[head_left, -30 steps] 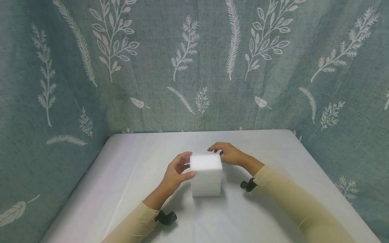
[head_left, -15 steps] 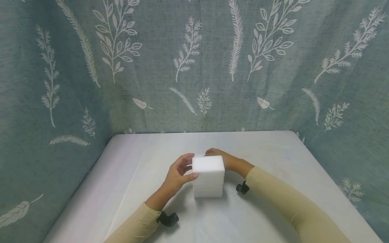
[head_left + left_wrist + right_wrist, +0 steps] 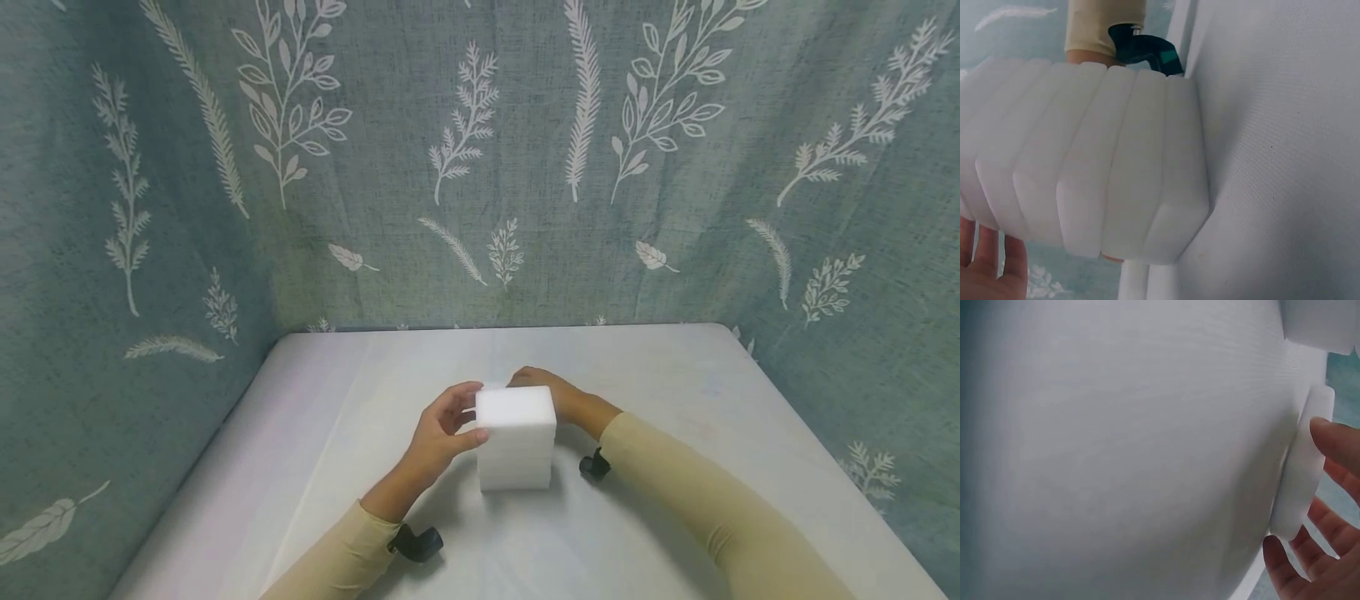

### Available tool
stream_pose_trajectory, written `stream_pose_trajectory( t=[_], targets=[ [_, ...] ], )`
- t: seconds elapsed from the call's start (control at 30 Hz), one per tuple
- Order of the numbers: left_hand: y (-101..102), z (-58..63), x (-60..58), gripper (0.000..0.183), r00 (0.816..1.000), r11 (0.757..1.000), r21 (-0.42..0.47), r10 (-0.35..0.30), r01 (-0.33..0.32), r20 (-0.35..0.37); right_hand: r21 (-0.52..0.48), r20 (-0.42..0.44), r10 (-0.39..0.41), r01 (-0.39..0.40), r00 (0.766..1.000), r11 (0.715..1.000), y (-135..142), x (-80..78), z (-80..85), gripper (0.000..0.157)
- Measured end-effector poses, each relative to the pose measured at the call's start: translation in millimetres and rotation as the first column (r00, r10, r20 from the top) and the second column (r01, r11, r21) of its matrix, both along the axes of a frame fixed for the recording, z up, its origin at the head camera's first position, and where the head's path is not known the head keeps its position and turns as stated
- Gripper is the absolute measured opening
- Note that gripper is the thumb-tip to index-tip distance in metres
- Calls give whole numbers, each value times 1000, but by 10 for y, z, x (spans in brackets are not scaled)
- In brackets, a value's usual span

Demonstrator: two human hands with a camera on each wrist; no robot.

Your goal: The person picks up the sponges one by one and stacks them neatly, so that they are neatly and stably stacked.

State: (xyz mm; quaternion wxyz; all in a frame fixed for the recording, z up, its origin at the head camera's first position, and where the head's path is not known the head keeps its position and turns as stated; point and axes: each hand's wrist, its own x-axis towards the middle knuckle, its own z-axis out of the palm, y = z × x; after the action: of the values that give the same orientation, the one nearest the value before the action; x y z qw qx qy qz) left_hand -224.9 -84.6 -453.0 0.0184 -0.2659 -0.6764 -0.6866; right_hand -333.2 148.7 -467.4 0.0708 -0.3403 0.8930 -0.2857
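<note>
A stack of several white foam sponges stands at the middle of the table, and its layers show clearly in the left wrist view. At the upper left side of the stack, my left hand holds it with the thumb at the front edge and the fingers towards the back. My right hand is behind the stack, partly hidden by it in the head view. In the right wrist view that hand grips a single white sponge low at the table, thumb on one face and fingers along the other side.
The table has a white cover. A green-blue curtain with leaf patterns hangs behind and at both sides. Black wrist cameras sit under the left sleeve and the right sleeve.
My right hand has moved in behind the stack and down, and now grips a single sponge there. The left hand stays at the stack. The head view has shifted slightly.
</note>
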Motion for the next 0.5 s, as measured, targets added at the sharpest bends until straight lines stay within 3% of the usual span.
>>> stream_pose_trajectory(
  t=[0.27,0.5],
  targets=[
    [1,3,6,59,1000,1000,16,-12,12,0,62,-2,-35,35,999,997,28,-62,-23,33],
    [-10,11,-6,59,1000,1000,24,-18,18,-13,127,-34,-60,64,998,990,126,-45,106,42]
  ],
)
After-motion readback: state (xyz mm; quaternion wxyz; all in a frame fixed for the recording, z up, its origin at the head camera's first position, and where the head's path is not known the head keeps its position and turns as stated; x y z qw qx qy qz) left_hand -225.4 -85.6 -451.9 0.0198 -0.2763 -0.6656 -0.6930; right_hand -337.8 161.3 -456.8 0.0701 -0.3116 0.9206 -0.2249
